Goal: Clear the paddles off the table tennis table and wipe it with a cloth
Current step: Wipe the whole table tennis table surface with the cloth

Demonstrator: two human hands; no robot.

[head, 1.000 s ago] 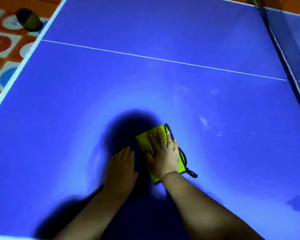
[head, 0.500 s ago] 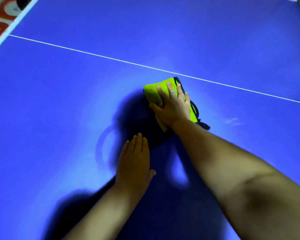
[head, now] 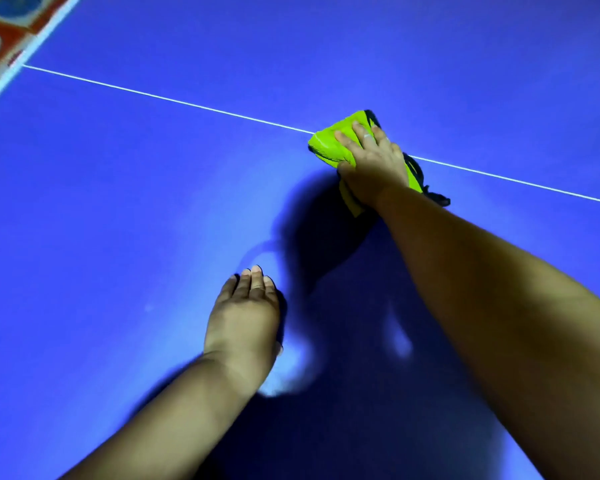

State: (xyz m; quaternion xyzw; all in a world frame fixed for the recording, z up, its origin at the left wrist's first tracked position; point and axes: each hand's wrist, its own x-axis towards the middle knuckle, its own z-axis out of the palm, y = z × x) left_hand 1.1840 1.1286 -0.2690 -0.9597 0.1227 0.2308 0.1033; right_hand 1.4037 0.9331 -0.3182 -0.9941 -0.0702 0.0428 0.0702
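A folded yellow-green cloth (head: 329, 143) with a dark trim lies on the blue table tennis table (head: 118, 202), right over the white centre line (head: 174, 100). My right hand (head: 373, 164) presses flat on the cloth with straight fingers, arm stretched far forward. My left hand (head: 245, 313) rests palm down on the bare table surface nearer to me, fingers straight and together. No paddles are in view.
The table's white left edge (head: 25, 53) runs up the top left corner, with a red patterned floor mat (head: 0, 26) beyond it. Dark shadows of my arms fall on the table between my hands.
My right hand has pushed the cloth farther away from me, up onto the white centre line. My left hand has stayed flat on the table.
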